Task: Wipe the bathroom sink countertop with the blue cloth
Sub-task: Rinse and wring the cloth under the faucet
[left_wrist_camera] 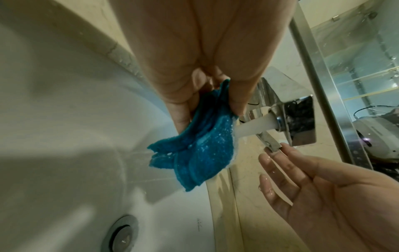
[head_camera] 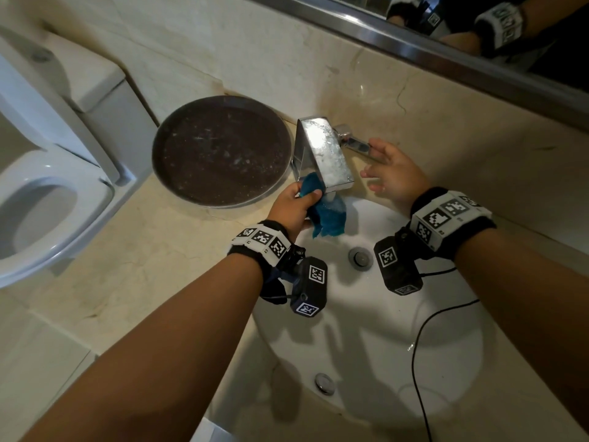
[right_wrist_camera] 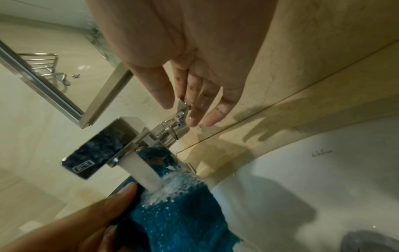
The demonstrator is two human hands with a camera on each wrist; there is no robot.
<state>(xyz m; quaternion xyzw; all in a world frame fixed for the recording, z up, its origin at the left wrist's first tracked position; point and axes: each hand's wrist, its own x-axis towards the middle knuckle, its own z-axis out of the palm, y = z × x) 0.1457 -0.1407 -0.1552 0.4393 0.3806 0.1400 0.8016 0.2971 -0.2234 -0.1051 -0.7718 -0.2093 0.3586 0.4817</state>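
Note:
My left hand (head_camera: 291,205) grips the bunched blue cloth (head_camera: 328,215) under the chrome faucet (head_camera: 322,151), above the white sink basin (head_camera: 382,330). A stream of water (left_wrist_camera: 254,127) runs from the spout onto the blue cloth (left_wrist_camera: 194,153), which hangs wet from my left hand (left_wrist_camera: 205,95). My right hand (head_camera: 390,169) is spread with straight wet fingers, its fingertips (right_wrist_camera: 194,119) touching the end of the faucet lever (right_wrist_camera: 181,110). The cloth (right_wrist_camera: 179,213) foams where the water hits it. The beige marble countertop (head_camera: 143,266) surrounds the basin.
A round dark tray (head_camera: 220,151) sits on the counter left of the faucet. A toilet (head_camera: 41,193) stands further left. A mirror (head_camera: 478,36) with a metal frame runs along the back wall. A black cable (head_camera: 420,339) trails across the basin, near the drain (head_camera: 360,258).

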